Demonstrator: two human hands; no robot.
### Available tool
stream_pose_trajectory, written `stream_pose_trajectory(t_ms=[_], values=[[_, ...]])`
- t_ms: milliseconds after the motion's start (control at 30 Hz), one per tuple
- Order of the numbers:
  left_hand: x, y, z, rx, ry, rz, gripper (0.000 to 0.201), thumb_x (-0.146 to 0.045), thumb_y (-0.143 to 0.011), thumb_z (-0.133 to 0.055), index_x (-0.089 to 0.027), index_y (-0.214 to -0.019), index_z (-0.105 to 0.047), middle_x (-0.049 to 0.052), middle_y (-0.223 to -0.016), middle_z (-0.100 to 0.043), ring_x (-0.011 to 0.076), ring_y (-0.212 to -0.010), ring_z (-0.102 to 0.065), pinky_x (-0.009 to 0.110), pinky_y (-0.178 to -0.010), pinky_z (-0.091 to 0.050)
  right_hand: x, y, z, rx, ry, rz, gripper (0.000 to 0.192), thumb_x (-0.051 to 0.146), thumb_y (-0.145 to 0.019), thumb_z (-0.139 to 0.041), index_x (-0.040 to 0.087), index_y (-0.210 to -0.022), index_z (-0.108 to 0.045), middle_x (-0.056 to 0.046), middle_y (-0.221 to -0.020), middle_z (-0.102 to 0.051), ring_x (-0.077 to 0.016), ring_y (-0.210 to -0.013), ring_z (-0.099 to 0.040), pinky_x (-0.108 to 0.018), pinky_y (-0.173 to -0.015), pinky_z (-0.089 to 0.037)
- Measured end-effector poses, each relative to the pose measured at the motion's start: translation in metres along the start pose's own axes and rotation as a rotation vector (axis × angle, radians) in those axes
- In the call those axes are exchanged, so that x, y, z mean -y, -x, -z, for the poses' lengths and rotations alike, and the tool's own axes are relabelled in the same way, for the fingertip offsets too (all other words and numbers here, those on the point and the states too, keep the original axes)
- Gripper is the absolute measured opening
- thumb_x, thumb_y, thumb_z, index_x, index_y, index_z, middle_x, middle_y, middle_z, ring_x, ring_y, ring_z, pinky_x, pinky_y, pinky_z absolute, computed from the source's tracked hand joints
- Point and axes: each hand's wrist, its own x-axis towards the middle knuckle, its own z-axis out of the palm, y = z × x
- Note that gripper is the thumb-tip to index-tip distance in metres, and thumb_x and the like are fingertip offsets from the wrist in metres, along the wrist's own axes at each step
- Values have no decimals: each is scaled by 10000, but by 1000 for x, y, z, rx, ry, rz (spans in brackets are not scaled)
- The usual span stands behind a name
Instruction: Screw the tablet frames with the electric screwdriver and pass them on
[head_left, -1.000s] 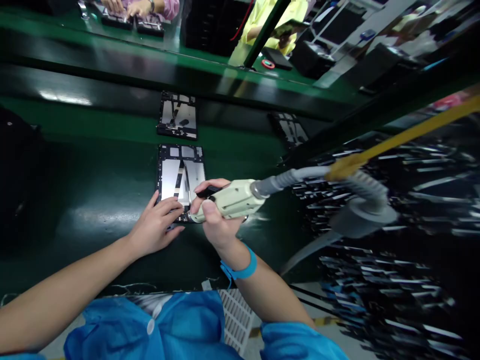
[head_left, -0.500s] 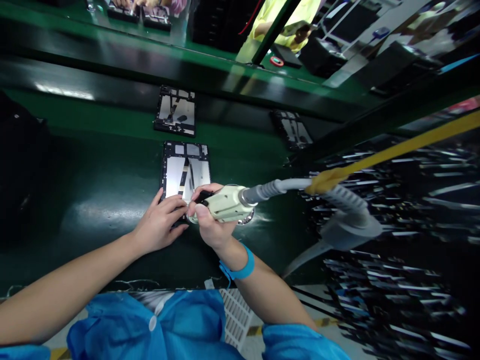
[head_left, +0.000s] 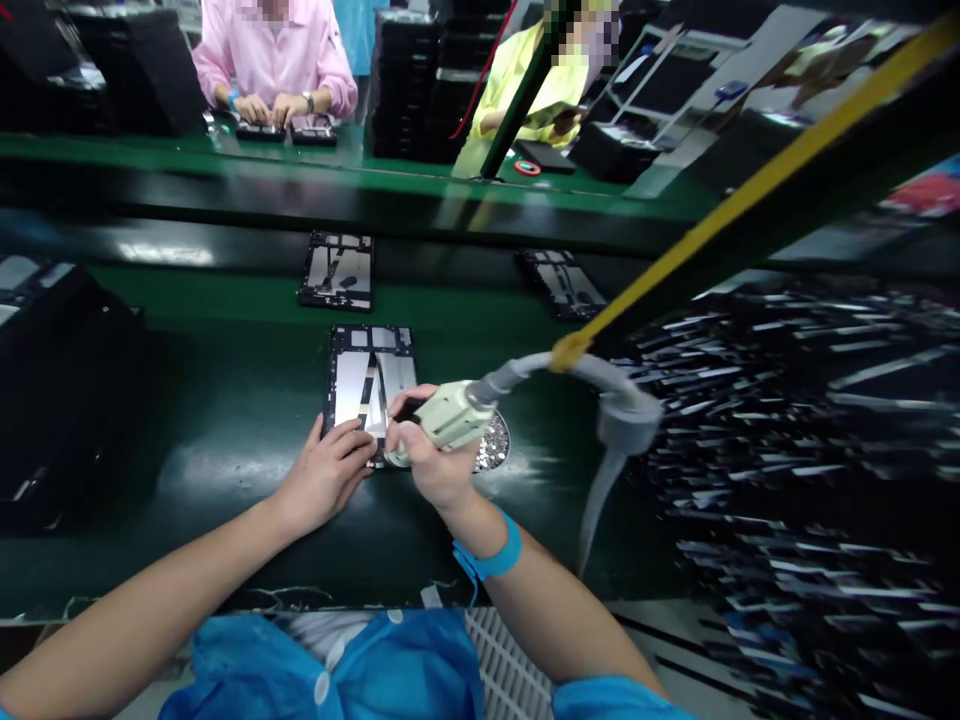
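A black tablet frame (head_left: 370,380) with a silver inner plate lies on the green belt (head_left: 225,420) in front of me. My left hand (head_left: 324,478) rests flat on its near left corner, fingers spread on the frame. My right hand (head_left: 431,462) grips a pale electric screwdriver (head_left: 450,417), its tip down at the frame's near right corner. A grey cable (head_left: 600,400) runs from the tool up to a yellow strap (head_left: 735,200). A blue band circles my right wrist.
A small dish of screws (head_left: 493,442) sits right of the frame. Two more frames (head_left: 337,270) (head_left: 561,282) lie farther along the belt. Two people sit across at the far bench (head_left: 300,165). Dark stacked trays (head_left: 45,380) stand at left.
The view has tilted up, showing the people across. Both hands stay on the frame's near edge, and the screwdriver stands more upright than before.
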Motion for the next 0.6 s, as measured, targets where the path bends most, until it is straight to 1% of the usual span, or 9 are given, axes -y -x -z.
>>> stream_pose_trajectory(t_ms=[67,133,233,300,367,433,467,533,600], values=[[17,7,9,24,-11,-80,307,-261,-1038,-531,-227,-1309,-670,108,-1304,-701,306,-1379,-544,664,-1204,-309,12,-7,10,-57,-44,44,267,350,-879,-727,238,-1095,-615,-4,-926,-665,-102,-538,-631,-258,-497,-539],[40,14,21,63,-13,-170,332,-266,-1045,-528,-233,-1351,-651,99,-1331,-695,290,-1397,-534,626,-1224,-312,20,-12,22,-128,-65,101,266,348,-877,-728,244,-1095,-617,1,-923,-663,-106,-522,-634,-254,-470,-526],[75,18,41,124,-21,-251,385,-243,-1044,-530,-263,-1421,-606,75,-1433,-637,274,-1474,-448,566,-1241,-334,19,-18,38,-212,-44,112,241,302,-877,-731,239,-1084,-623,7,-898,-664,-102,-506,-626,-248,-461,-514],[95,12,52,156,-25,-278,400,-232,-1042,-530,-275,-1434,-601,62,-1497,-586,270,-1520,-377,525,-1233,-374,14,-20,44,-252,-12,91,216,281,-879,-730,227,-1062,-628,7,-884,-663,-96,-502,-616,-243,-462,-506],[110,-3,58,173,-24,-306,400,-231,-1044,-523,-279,-1432,-608,56,-1526,-557,269,-1539,-339,496,-1219,-408,10,-20,46,-271,15,79,220,275,-879,-728,224,-1067,-625,5,-889,-665,-97,-504,-614,-246,-465,-507],[121,-25,59,180,-35,-333,389,-254,-1047,-520,-288,-1420,-622,57,-1524,-560,273,-1529,-360,491,-1205,-427,8,-20,46,-271,40,73,236,269,-874,-731,224,-1079,-623,0,-902,-671,-103,-519,-620,-253,-477,-520],[124,-38,57,177,-54,-334,376,-275,-1046,-525,-298,-1405,-636,58,-1515,-569,281,-1513,-388,510,-1202,-423,9,-20,47,-266,50,71,241,262,-869,-734,225,-1080,-624,-2,-907,-674,-105,-528,-624,-255,-482,-526],[126,-70,47,166,-105,-274,345,-318,-1033,-560,-328,-1361,-667,55,-1494,-590,296,-1467,-456,572,-1210,-374,10,-19,47,-249,66,67,239,246,-861,-738,225,-1072,-628,-5,-904,-682,-109,-539,-627,-254,-486,-528],[123,-108,32,133,-152,-151,331,-340,-1016,-595,-351,-1335,-679,54,-1476,-606,299,-1425,-501,629,-1227,-285,11,-18,49,-231,83,61,228,237,-862,-732,220,-1067,-632,-12,-903,-691,-111,-544,-626,-254,-487,-525]])
